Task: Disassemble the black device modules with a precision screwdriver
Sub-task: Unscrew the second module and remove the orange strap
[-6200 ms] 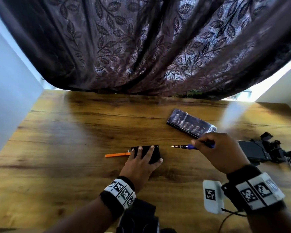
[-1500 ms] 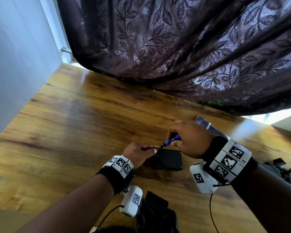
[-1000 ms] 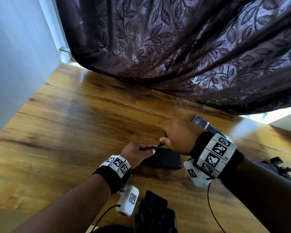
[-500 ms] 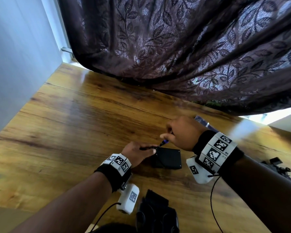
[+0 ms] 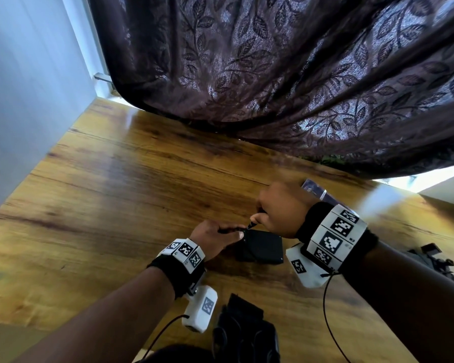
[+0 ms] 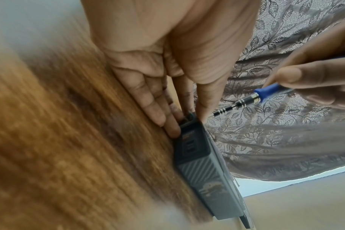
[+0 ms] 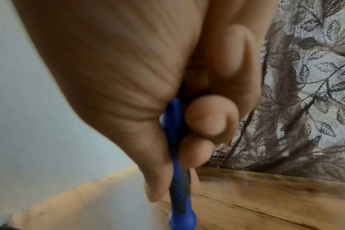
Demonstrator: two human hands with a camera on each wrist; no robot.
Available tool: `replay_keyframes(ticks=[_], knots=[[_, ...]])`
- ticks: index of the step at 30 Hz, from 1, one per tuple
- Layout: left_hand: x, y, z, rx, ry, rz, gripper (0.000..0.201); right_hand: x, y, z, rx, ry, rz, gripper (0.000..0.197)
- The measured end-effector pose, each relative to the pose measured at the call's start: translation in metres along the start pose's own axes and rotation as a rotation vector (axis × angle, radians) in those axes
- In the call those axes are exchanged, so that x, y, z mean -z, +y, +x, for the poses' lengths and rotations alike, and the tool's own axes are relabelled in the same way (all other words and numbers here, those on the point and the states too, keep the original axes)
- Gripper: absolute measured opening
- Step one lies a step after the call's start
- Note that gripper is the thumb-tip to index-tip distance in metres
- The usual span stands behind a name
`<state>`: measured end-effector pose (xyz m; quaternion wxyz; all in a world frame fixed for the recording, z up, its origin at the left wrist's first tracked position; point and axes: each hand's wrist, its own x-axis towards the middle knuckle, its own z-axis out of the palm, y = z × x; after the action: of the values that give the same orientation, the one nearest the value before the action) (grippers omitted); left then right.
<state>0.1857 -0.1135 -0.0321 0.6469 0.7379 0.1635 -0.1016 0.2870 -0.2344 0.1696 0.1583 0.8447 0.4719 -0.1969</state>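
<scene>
The right hand (image 5: 281, 209) pinches the blue-handled screwdriver (image 6: 252, 99), its tip at the corner of the black module (image 5: 262, 247). The left hand (image 5: 212, 238) grips that corner between thumb and fingers. The module lies on the tabletop (image 5: 116, 205) between both hands, a dark leaf-patterned curtain (image 5: 286, 74) beyond them.

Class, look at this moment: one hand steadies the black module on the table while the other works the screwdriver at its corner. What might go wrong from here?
1. The left hand has fingertips right beside the screwdriver tip; a slip could jab them.
2. The module lies loose on the smooth table, so it may slide under pressure.
3. A freed screw could roll away across the wood.
</scene>
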Motion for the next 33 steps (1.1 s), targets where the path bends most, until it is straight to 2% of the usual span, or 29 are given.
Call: replay_keyframes(ticks=[3,5,9,11,16,24,30,33], knots=[[-0.001,0.0,0.0,0.007,-0.015,-0.006,0.032,0.002,-0.004,0.0,0.003,-0.03,-0.026,0.032],[-0.001,0.0,0.0,0.011,-0.004,-0.026,0.036,0.002,-0.006,-0.002,0.022,-0.03,-0.033,0.019],[-0.002,0.001,-0.001,0.021,0.018,-0.046,0.017,-0.001,-0.007,-0.006,0.065,-0.027,0.009,0.01],[-0.002,0.001,-0.001,0.021,0.025,-0.048,0.016,-0.001,-0.008,-0.007,0.065,-0.003,-0.002,0.008],[-0.001,0.001,-0.001,0.022,0.004,-0.03,0.02,0.0,-0.007,-0.006,0.052,0.003,-0.01,0.016],[0.004,0.008,-0.003,-0.02,0.004,0.047,0.015,-0.006,-0.009,-0.007,0.019,0.037,-0.038,0.033],[0.004,0.01,-0.007,-0.059,-0.001,0.134,0.018,-0.006,-0.012,-0.011,-0.014,0.056,-0.038,0.03],[0.009,0.017,-0.019,-0.121,-0.059,0.18,0.031,-0.008,-0.009,-0.014,-0.037,0.05,-0.015,0.025]])
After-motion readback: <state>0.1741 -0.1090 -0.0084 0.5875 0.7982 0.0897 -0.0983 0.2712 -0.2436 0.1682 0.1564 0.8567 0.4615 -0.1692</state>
